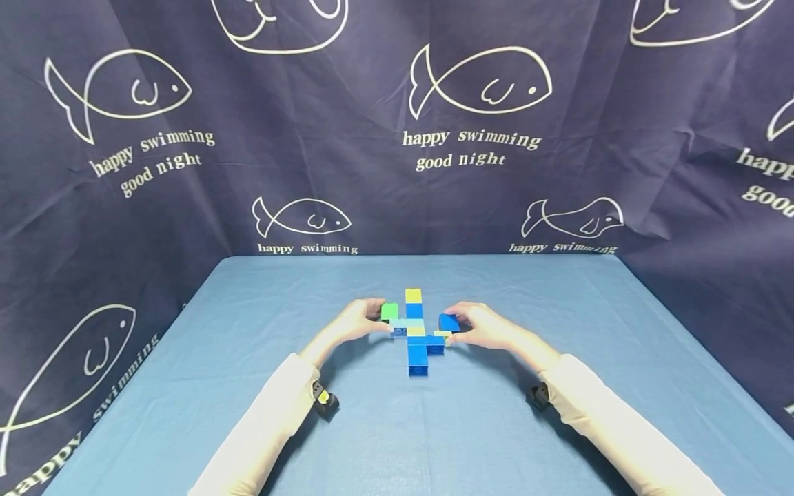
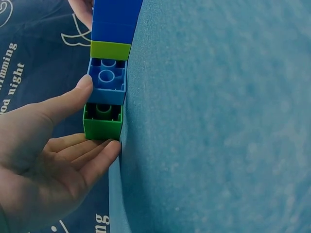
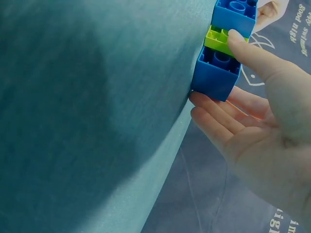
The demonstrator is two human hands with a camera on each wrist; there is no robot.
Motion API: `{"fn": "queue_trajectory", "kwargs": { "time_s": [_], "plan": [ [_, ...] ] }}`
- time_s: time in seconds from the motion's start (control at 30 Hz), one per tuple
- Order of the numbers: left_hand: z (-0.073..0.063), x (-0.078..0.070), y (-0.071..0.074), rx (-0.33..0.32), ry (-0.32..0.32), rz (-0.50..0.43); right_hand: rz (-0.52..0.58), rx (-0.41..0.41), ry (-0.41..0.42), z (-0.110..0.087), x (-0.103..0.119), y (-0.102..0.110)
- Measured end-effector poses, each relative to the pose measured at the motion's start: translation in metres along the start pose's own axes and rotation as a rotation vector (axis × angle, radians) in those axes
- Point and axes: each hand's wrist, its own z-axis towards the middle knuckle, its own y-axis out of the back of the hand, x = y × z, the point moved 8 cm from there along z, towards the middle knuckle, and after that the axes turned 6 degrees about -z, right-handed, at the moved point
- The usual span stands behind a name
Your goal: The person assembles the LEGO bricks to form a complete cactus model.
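A figure joined from toy building bricks (image 1: 418, 354) lies on the table, with blue, yellow and green pieces in a long middle row and an arm on each side. My left hand (image 1: 356, 321) holds its left arm: the thumb touches the light blue brick (image 2: 107, 96), and the fingers bear against the green brick (image 2: 103, 128). On the other side, my right hand (image 1: 486, 326) holds the right arm, thumb on the lime brick (image 3: 218, 40) and fingers against the end blue brick (image 3: 216, 80). Hollow brick undersides face both wrist cameras.
A blue cloth (image 1: 484, 434) covers the table. Behind it and at the sides hangs a dark curtain (image 1: 372, 172) printed with fish and lettering. Each forearm wears a pale sleeve and a small black wrist camera (image 1: 327, 405).
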Motion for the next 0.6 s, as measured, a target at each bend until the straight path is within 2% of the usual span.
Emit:
{"fn": "queue_trajectory", "kwargs": {
  "time_s": [0.3, 0.6],
  "plan": [
    [0.0002, -0.0010, 0.0004, 0.009, 0.001, 0.002, 0.064, -0.025, -0.012, 0.0005, -0.0040, 0.0009],
    [0.0032, 0.0014, -0.0011, 0.025, 0.011, -0.012, 0.080, -0.024, -0.035, 0.0011, -0.0059, 0.0014]
  ]
}}
